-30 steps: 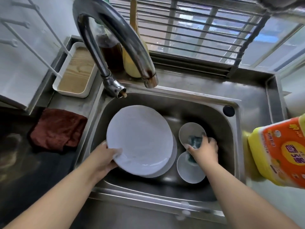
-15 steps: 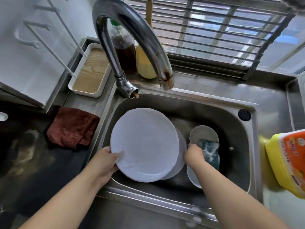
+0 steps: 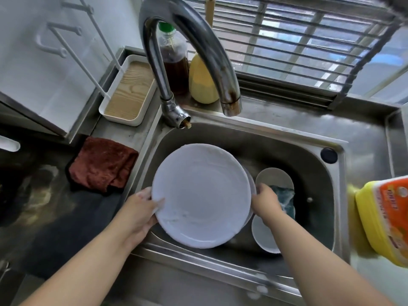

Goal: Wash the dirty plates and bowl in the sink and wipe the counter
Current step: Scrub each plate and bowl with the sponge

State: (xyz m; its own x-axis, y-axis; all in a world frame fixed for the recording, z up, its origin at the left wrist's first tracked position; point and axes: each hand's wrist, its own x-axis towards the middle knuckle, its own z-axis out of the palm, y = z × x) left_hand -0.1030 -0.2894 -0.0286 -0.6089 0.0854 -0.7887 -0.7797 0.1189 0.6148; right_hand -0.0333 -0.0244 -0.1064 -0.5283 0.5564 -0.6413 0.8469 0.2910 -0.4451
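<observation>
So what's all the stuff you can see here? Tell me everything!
plates: two, white, stacked in the sink
small dishes: two, white, right part of the basin
sponge: one, blue-green, on the dishes
sink: one, steel
tap: one, chrome, no water running
cloth: one, dark red, left counter
tray: one, white, wood-lined
bottles: two, brown, yellow, behind tap
detergent bottle: one, yellow-orange, right
left hand: holds top plate's rim
right hand: at plates' right edge
</observation>
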